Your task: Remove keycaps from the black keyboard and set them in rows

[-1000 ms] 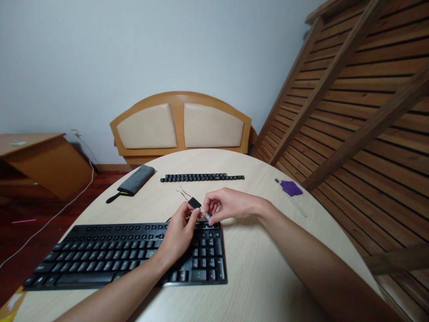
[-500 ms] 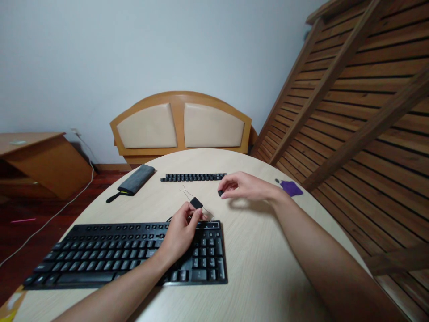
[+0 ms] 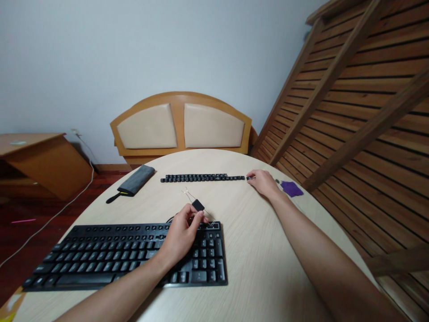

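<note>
From where I stand, the pale round table (image 3: 268,259) fills the foreground, with the black keyboard (image 3: 110,257) lying along its near side. Its upper two rows look stripped to the switches; the lower rows and most of the number pad wear their caps, so I'd judge the bigger share untouched, though the left forearm hides part. Beyond it, loose keycaps (image 3: 197,178) lie in a neat double line. The left hand (image 3: 182,230) is closed, thumb against fingers, around a wire puller (image 3: 198,205) above the keyboard's far edge. The right hand (image 3: 263,182) pinches a single small cap (image 3: 248,178) just beside the line's right end; whether it touches the tabletop, I can't tell.
</note>
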`<state>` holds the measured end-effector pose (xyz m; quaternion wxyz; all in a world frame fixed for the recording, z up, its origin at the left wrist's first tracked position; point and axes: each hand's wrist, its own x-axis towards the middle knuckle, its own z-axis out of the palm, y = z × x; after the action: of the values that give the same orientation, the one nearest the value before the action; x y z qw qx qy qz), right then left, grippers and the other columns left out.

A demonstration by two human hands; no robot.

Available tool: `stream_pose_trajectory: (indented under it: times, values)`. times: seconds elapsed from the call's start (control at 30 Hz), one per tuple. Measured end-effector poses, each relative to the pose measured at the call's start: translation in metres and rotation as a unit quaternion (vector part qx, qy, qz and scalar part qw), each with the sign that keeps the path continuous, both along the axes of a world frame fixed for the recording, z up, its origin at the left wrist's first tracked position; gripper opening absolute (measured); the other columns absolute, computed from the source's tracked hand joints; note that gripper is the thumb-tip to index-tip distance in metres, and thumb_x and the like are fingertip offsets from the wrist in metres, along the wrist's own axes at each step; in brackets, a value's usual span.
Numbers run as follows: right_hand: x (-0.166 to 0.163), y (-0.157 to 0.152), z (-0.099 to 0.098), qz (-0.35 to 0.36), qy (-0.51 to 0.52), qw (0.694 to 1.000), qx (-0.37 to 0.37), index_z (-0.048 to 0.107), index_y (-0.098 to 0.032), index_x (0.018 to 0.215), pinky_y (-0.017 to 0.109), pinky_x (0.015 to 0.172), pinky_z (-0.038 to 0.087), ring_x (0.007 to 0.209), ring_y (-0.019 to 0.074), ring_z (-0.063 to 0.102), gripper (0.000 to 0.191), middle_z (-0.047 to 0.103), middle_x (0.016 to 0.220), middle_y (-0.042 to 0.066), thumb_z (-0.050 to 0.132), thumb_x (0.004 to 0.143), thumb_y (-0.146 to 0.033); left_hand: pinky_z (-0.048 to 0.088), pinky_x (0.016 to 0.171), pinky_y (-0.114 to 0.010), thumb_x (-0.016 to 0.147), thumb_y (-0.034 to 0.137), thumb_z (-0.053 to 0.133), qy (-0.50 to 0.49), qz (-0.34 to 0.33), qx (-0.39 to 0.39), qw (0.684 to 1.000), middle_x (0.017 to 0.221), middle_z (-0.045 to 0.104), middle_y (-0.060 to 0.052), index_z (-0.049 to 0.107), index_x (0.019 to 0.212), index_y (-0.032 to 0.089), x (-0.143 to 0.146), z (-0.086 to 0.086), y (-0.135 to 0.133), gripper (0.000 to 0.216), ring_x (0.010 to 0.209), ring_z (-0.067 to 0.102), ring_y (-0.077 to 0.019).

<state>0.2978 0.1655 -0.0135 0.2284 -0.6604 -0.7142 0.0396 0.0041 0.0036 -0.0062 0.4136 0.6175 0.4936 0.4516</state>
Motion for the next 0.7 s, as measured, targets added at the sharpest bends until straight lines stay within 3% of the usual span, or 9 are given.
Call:
stream_pose_trajectory:
  times: [0.23, 0.7]
  values:
    - [0.0038, 0.0057, -0.0095, -0.006, 0.013, 1.0, -0.003, 0.076, -0.018, 0.103, 0.027, 0.084, 0.05, 0.093, 0.0222, 0.07, 0.026, 0.076, 0.099, 0.009, 0.068, 0.078, -0.016, 0.049, 0.076, -0.031, 0.093, 0.039, 0.053, 0.003, -0.002, -0.003, 1.0, 0.081, 0.071, -0.005, 0.053, 0.082, 0.019, -0.0009, -0.0017, 0.0006, 0.023, 0.079, 0.068, -0.0196]
    - [-0.0029, 0.0009, -0.0068, -0.005, 0.041, 0.999, -0.003, 0.076, -0.017, 0.101, 0.026, 0.08, 0.05, 0.086, 0.0201, 0.07, 0.023, 0.077, 0.091, 0.008, 0.066, 0.08, -0.016, 0.049, 0.078, -0.032, 0.093, 0.04, 0.053, 0.02, -0.005, 0.001, 1.0, 0.082, 0.072, -0.005, 0.055, 0.082, 0.019, -0.0014, -0.0016, -0.0008, 0.024, 0.08, 0.067, -0.0202]
